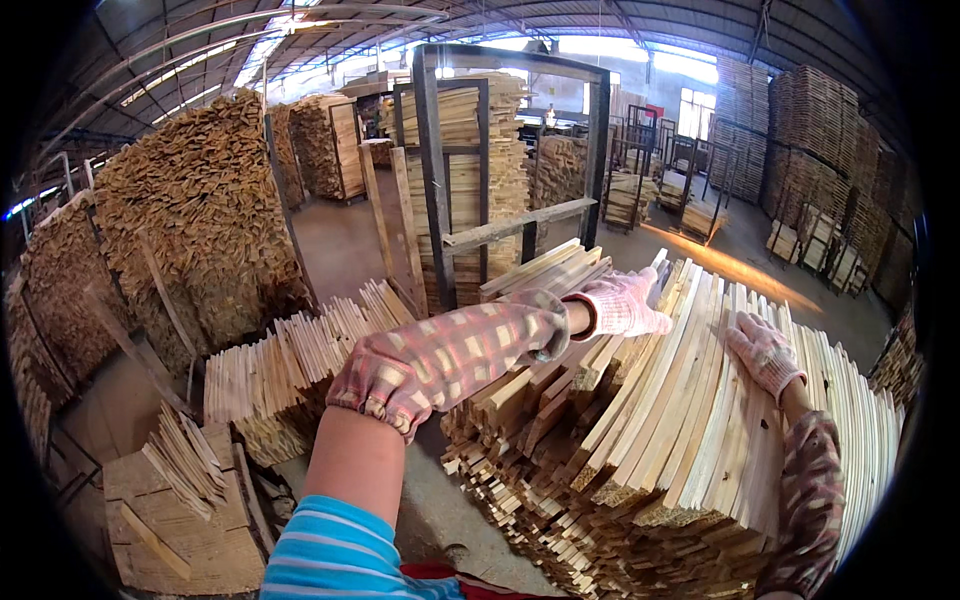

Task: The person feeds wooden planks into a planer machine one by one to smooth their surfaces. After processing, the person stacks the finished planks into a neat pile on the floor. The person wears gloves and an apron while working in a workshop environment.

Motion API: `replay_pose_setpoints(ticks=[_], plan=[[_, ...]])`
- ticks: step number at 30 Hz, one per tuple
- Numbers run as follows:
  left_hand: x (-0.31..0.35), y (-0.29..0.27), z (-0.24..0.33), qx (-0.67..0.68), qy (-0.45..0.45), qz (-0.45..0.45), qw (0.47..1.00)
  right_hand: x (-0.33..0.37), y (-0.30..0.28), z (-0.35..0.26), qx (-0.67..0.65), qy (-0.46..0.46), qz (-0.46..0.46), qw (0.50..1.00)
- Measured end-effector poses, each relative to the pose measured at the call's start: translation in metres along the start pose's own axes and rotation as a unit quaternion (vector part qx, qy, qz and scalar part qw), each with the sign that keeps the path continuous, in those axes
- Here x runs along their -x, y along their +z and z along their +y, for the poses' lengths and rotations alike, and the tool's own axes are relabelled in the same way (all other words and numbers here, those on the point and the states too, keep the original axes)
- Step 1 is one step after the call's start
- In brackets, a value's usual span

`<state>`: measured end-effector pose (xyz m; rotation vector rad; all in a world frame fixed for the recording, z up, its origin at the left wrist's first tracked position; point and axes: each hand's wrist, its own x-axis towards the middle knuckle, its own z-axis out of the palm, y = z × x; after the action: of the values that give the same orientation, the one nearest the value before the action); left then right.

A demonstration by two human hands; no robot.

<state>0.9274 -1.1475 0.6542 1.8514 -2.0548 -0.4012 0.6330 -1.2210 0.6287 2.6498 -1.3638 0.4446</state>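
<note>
A large stack of wooden strips stands before me, its top layer laid lengthwise away from me. My left hand, in a pinkish-white knit glove, reaches across to the far part of the stack. Its fingers are apart beside the strip ends, and their tips are partly hard to make out. Flat on the pale strips to the right rests my right hand, in a matching glove with its fingers stretched out. Checked sleeve covers are on both forearms.
A dark metal frame with a wooden crossbar rises behind the stack. To the left is a lower row of strips, and a wooden block bears loose pieces. Tall wood piles line the left; more stacks stand far right.
</note>
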Motion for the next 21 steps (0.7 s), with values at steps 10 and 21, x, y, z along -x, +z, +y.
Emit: replay_pose_setpoints(ticks=[10, 21], plan=[[-0.034, 0.019, -0.038, -0.001, 0.122, 0.011, 0.992, 0.003, 0.014, -0.008, 0.021, 0.023, 0.108, 0.994], [-0.071, 0.019, -0.055, 0.031, 0.066, 0.032, 0.997, 0.076, -0.051, -0.071, 0.136, 0.001, -0.038, 0.99]])
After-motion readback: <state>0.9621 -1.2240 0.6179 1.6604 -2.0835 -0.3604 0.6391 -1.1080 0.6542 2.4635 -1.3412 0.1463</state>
